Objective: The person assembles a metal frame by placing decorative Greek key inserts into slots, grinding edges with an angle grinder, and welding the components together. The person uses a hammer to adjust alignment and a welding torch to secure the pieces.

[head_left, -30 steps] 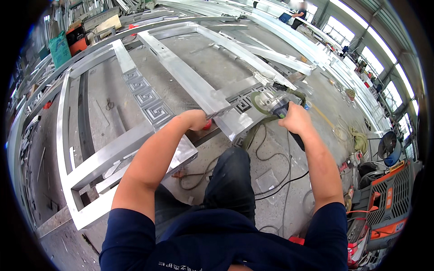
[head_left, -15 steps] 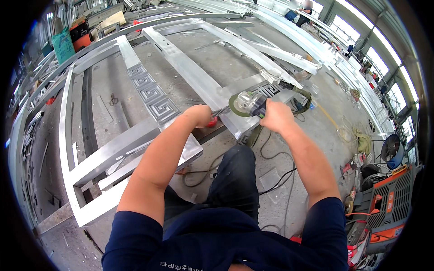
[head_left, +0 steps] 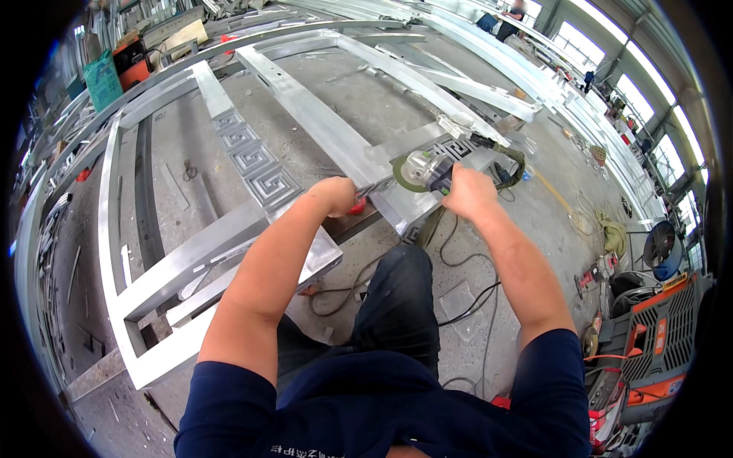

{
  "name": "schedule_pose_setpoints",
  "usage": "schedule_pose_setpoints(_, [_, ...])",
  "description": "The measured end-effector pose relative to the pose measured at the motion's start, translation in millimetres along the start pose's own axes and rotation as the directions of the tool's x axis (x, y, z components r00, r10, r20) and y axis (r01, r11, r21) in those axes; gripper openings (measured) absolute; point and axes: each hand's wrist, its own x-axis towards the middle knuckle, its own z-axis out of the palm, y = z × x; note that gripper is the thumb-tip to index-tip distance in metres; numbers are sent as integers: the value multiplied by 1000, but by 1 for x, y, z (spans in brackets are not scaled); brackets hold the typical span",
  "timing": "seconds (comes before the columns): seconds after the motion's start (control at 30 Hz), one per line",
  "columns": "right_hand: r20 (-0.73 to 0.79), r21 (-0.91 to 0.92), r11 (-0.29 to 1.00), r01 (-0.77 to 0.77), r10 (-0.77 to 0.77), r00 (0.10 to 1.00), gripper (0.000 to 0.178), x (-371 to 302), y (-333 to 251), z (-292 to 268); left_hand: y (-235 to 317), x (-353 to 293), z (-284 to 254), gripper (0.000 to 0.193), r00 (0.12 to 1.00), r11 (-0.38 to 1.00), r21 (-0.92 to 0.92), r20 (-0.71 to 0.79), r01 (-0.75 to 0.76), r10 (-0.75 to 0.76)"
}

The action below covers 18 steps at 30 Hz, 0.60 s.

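My right hand is closed around the rear of an angle grinder. The grinder's greenish disc hangs over a wide silver metal bar of a large frame. To its left, my left hand is closed on a red-handled tool, whose kind is mostly hidden by the fingers. A thin metal piece reaches from that hand toward the disc; whether they touch I cannot tell. Beside my left forearm runs a panel of square spiral ornaments, set in the frame.
Cables trail over the floor by my knee. An orange and grey machine stands at right, near a fan. Long metal profiles lie at the back, where another person is. A green bag stands far left.
The grinder and my right hand have shifted slightly to the right. My left hand stays almost in place, still closed.
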Motion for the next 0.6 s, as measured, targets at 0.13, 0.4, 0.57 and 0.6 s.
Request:
schedule_pose_setpoints(0.13, [-5, 8, 998, -55, 55, 998, 44, 8, 15, 7, 3, -2, -2, 35, 1000, 1000, 4, 10, -7, 6])
schedule_pose_setpoints(0.4, [2, 2, 986, -167, 167, 986, 44, 26, 47, 17, 4, -4, -6, 35, 1000, 1000, 12, -6, -19, 19])
schedule_pose_setpoints(0.57, [-16, 45, 969, -243, 243, 970, 49, 22, 61, 19, 4, -3, -5, 34, 1000, 1000, 9, 0, -7, 7])
schedule_pose_setpoints(0.6, [-19, 73, 962, -263, 265, 964, 50, 17, 59, 15, 2, -3, -5, 34, 1000, 1000, 0, -3, -6, 6])
